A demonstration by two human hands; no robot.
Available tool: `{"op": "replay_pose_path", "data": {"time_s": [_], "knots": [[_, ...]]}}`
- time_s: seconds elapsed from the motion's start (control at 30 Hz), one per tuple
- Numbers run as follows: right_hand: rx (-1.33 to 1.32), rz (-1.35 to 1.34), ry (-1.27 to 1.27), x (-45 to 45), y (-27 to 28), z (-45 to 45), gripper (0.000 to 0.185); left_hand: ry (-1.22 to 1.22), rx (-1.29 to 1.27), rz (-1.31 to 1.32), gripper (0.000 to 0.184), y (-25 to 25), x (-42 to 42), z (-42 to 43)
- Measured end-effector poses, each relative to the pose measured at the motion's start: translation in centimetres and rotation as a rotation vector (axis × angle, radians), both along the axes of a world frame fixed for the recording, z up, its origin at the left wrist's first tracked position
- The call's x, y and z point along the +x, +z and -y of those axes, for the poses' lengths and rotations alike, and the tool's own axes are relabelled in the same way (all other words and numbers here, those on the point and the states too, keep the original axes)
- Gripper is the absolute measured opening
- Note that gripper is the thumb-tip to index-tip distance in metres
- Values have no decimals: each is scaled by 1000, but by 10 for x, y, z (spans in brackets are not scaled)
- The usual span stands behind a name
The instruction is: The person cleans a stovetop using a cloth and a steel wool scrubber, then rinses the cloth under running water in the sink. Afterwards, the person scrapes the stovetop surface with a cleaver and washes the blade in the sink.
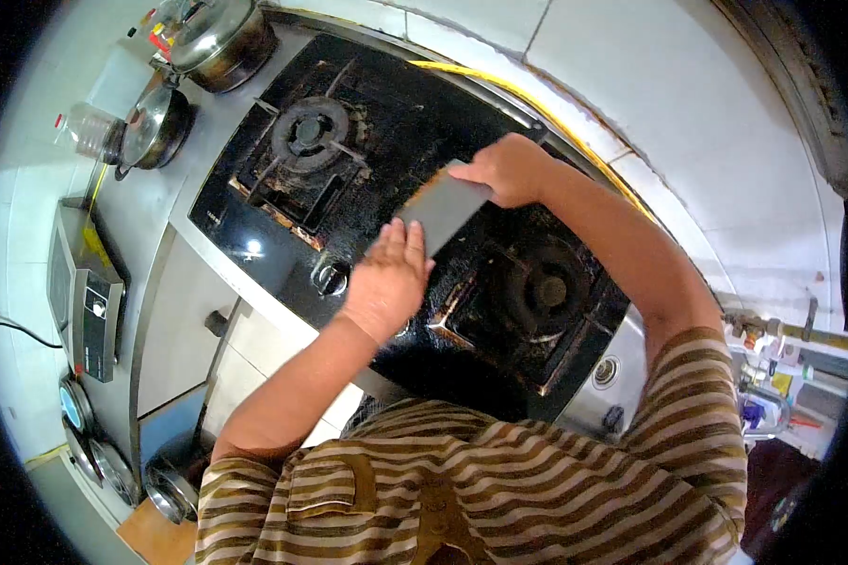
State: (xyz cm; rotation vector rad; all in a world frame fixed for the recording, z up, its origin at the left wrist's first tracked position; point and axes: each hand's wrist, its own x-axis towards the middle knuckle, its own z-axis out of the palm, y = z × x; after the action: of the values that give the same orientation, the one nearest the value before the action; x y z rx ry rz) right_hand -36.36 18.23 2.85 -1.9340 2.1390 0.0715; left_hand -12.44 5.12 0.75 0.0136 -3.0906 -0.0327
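Note:
A cleaver (443, 218) with a broad grey blade is held flat and low over the black glass of the gas stove (424, 122). My right hand (511, 171) is closed round it at the far end, where a bit of dark handle sticks out. Outstretched on the lower end of the blade lie the fingers of my left hand (391, 278), which is not wrapped round it. Brownish-orange residue shows along the blade's left edge. Whether the blade touches the glass, I cannot tell.
Two burners, left (309, 132) and right (546, 290), flank the blade with raised grates. A yellow hose (537, 108) runs along the back. A large lidded pot (221, 47) and a lidded pan (155, 127) stand left; an induction cooker (96, 311) leans beyond the counter.

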Motion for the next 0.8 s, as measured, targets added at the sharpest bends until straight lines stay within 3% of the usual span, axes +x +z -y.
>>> {"op": "replay_pose_path", "data": {"time_s": [0.07,0.2,0.3,0.37,0.53,0.6,0.67,0.73,0.8], "knots": [[121,-25,-46,1,10,10,49,32,4,-37,52,-2,0,-8],[-288,-53,160,-25,-21,37,61,92,34,-64,50,-5,-10,18],[-162,-43,160,-24,-7,50,62,118,7,-21,48,2,-16,25],[-17,-82,3,-11,-1,48,59,80,-15,-52,49,-2,-14,35],[-43,-59,-25,-4,-8,13,57,17,-8,-34,51,-5,-5,12],[28,-9,5,-7,-1,1,65,15,-12,-48,53,-4,-4,-8],[31,-17,15,-14,-6,12,65,38,-77,-88,53,-8,-8,-6],[-128,-15,38,-22,-17,34,63,74,-80,-126,52,-8,-15,18],[-8,-70,23,-25,-10,54,64,88,-60,-77,51,-3,-17,26]]}}
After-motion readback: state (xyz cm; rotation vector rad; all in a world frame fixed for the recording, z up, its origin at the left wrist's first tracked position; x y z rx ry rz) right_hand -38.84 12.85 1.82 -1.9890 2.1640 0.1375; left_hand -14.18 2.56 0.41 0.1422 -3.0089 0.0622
